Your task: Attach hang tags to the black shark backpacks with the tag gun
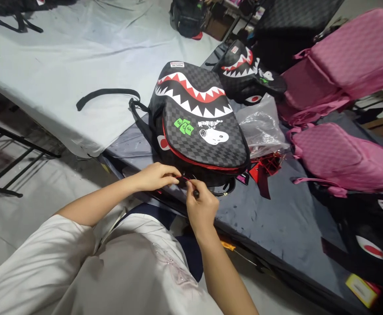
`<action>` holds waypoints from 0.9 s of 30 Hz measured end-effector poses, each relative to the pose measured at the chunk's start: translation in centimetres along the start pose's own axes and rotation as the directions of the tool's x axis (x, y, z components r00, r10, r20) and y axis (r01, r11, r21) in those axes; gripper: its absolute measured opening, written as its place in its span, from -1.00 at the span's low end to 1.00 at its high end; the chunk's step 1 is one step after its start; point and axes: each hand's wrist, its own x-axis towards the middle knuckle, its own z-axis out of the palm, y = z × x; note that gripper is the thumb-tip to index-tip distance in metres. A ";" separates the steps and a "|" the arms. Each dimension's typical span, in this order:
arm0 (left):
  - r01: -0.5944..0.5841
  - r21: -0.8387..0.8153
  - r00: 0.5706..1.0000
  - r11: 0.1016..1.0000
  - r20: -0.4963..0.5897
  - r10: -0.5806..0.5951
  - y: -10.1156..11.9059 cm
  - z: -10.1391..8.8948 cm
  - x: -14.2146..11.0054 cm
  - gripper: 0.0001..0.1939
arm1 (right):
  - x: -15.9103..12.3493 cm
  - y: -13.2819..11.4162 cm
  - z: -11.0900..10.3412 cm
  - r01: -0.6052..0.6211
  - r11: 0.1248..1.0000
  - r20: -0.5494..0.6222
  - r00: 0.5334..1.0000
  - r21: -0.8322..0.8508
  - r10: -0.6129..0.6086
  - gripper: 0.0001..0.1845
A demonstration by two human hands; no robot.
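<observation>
A black-and-grey checkered backpack (207,151) lies on the table edge before me, its printed front with shark teeth and a white cartoon dog facing up. Red trim runs along its lower seam. At its near end my left hand (160,176) has its fingertips pinched at a thin red cord (185,178). My right hand (202,203) is closed at the cord's other side, with its thumb and finger close to it. A small dark rounded thing (196,193) shows in the right fist; its kind I cannot make out. A black strap (109,92) trails from the backpack's left.
Another shark-print bag (240,74) stands behind, next to a clear plastic bag (261,124). Red tags (266,168) lie to the right. Pink backpacks (335,153) and a black bag (368,232) occupy the right side. A black metal rack (10,162) stands at left.
</observation>
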 end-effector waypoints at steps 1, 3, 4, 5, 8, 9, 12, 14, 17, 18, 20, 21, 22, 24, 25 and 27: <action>0.037 -0.108 0.995 0.993 0.096 -0.027 0.0 -0.5 -0.3 -0.66 | 0.0 -0.2 -0.5 0.019 0.998 -0.076 0.997 0.063 -0.014 -0.77; 0.115 -0.296 0.971 0.948 0.234 -0.044 0.0 -1.5 -1.1 -0.50 | 0.1 -0.7 -1.2 0.016 0.978 -0.196 0.980 0.206 0.026 -0.80; 0.139 -0.371 0.964 0.918 0.262 -0.040 0.0 -1.9 -1.6 -0.42 | 0.3 -1.1 -1.4 -0.003 0.960 -0.225 0.972 0.281 0.069 -0.81; 0.153 -0.427 0.961 0.891 0.273 -0.034 -0.1 -2.1 -2.0 -0.34 | 0.5 -1.6 -1.6 -0.024 0.934 -0.232 0.966 0.356 0.113 -0.83; 0.130 -0.536 0.985 0.834 0.169 -0.045 -0.4 -1.6 -2.9 -0.31 | 1.1 -2.8 -1.6 -0.082 0.827 -0.154 0.968 0.556 0.199 -0.86; 0.100 -0.563 0.995 0.820 0.069 -0.073 -0.6 -1.0 -3.0 -0.38 | 1.3 -3.0 -1.5 -0.095 0.788 -0.115 0.972 0.608 0.206 -0.86; 0.001 -0.588 0.945 0.809 -0.265 -0.193 -1.3 0.9 -2.9 -0.68 | 2.0 -3.2 -1.5 -0.109 0.726 -0.018 0.986 0.679 0.164 -0.88; -0.074 -0.490 0.894 0.869 -0.419 -0.160 -1.8 1.8 -2.7 -0.79 | 2.4 -2.9 -1.8 -0.103 0.755 0.046 0.994 0.648 0.096 -0.88; -0.255 -0.136 0.824 0.957 -0.549 0.142 -2.0 2.0 -2.5 -0.87 | 3.2 -2.3 -2.5 -0.152 0.791 0.224 0.974 0.593 0.019 -0.87; -0.303 0.012 0.790 0.953 -0.557 0.258 -1.9 1.9 -2.4 -0.87 | 3.5 -2.2 -2.8 -0.183 0.787 0.292 0.956 0.590 0.004 -0.85; -0.324 0.294 0.725 0.899 -0.534 0.435 -1.5 1.6 -2.4 -0.87 | 3.9 -1.9 -3.3 -0.243 0.769 0.401 0.916 0.591 -0.019 -0.82; -0.304 0.404 0.700 0.863 -0.519 0.490 -1.3 1.5 -2.4 -0.87 | 4.2 -1.8 -3.5 -0.264 0.763 0.436 0.899 0.590 -0.026 -0.80; -0.285 0.478 0.686 0.831 -0.504 0.525 -1.0 1.4 -2.3 -0.88 | 4.4 -1.7 -3.8 -0.275 0.762 0.460 0.888 0.586 -0.033 -0.79; -0.321 0.471 0.698 0.821 -0.468 0.542 -0.4 1.5 -2.2 -0.88 | 4.7 -1.6 -4.3 -0.278 0.776 0.477 0.878 0.567 -0.034 -0.77; -0.372 0.386 0.720 0.844 -0.454 0.525 -0.1 1.7 -2.0 -0.88 | 4.9 -1.6 -4.6 -0.276 0.789 0.485 0.874 0.549 -0.033 -0.76; -0.427 0.077 0.789 0.901 -0.455 0.413 0.1 2.3 -1.5 -0.86 | 5.1 -1.6 -5.0 -0.279 0.816 0.515 0.857 0.506 -0.026 -0.75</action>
